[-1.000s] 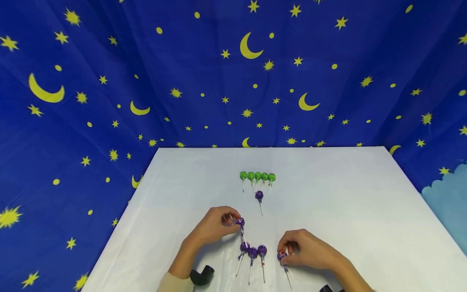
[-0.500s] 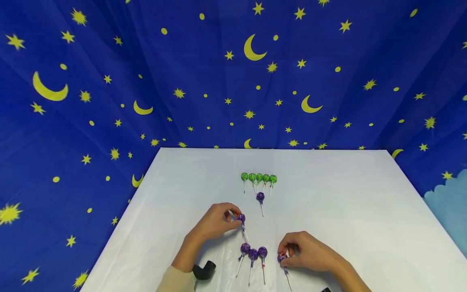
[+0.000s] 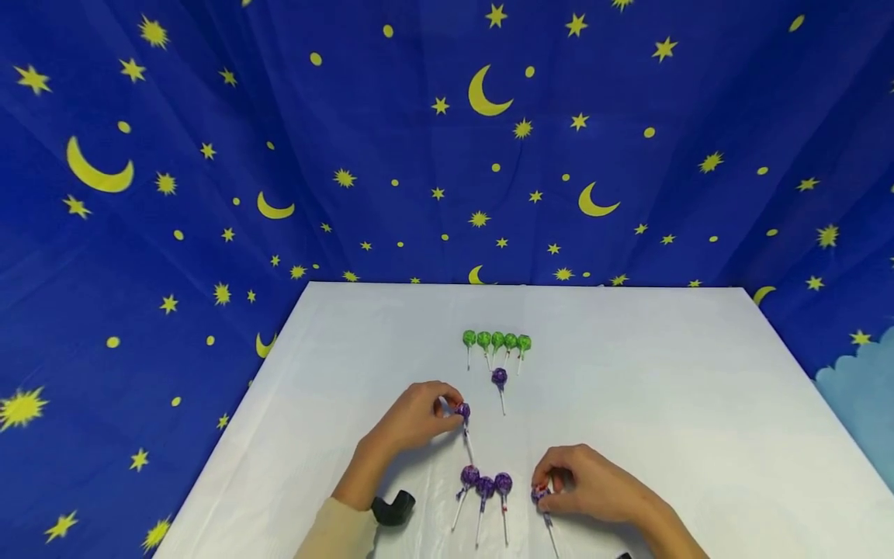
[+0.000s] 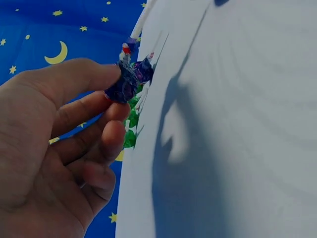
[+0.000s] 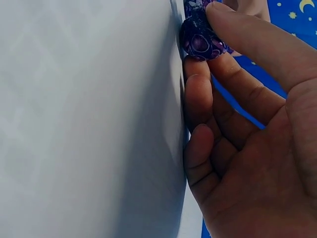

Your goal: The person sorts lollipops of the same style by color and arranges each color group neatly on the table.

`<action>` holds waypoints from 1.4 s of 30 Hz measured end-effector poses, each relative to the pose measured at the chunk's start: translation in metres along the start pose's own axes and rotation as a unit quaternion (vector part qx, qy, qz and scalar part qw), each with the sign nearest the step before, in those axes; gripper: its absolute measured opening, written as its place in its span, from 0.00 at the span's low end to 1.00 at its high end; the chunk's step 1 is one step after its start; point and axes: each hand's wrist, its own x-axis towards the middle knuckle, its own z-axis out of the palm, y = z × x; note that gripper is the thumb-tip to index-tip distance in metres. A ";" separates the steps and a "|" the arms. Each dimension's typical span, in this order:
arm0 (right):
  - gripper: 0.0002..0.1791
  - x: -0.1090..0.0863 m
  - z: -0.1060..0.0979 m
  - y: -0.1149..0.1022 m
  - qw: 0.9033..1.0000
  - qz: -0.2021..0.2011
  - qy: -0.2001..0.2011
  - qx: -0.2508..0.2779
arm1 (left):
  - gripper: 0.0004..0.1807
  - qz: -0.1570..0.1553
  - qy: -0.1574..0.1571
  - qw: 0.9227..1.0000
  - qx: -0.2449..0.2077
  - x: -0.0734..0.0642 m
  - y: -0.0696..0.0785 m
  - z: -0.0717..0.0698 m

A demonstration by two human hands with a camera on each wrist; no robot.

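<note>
My left hand (image 3: 419,418) pinches a purple-wrapped lollipop (image 4: 125,85) by its head between thumb and fingers, the white stick pointing toward me. In the head view that lollipop is left of and nearer than a single purple lollipop (image 3: 499,377) on the table. At the front right, my right hand (image 3: 587,483) pinches another purple lollipop (image 5: 202,42) by the head, its stick angled toward the front. Between the hands and closer to me lie three purple lollipops (image 3: 485,487) side by side. Several green lollipops (image 3: 497,340) form a row farther back.
The white table (image 3: 628,373) ends at a blue curtain (image 3: 391,140) with yellow moons and stars. A black curved object (image 3: 394,508) lies beside my left forearm. Part of another dark object (image 3: 624,555) shows at the bottom edge, by the right forearm.
My left hand has moved slightly away from me with its lollipop, away from the three purple ones. The right hand keeps its pinch almost in place. The head view has shifted a little.
</note>
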 end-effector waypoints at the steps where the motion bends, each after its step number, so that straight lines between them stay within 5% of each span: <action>1: 0.11 0.000 0.000 0.000 1.000 -0.001 0.001 -0.003 | 0.12 -0.003 0.001 1.000 0.002 0.002 0.000 -0.001; 19: 0.11 0.004 -0.001 -0.001 1.000 -0.001 0.001 -0.010 | 0.11 -0.029 0.002 0.999 0.014 0.030 -0.005 -0.009; 42: 0.10 0.002 0.001 0.000 1.000 0.022 0.013 -0.007 | 0.11 -0.011 -0.003 0.999 0.043 0.056 -0.012 0.006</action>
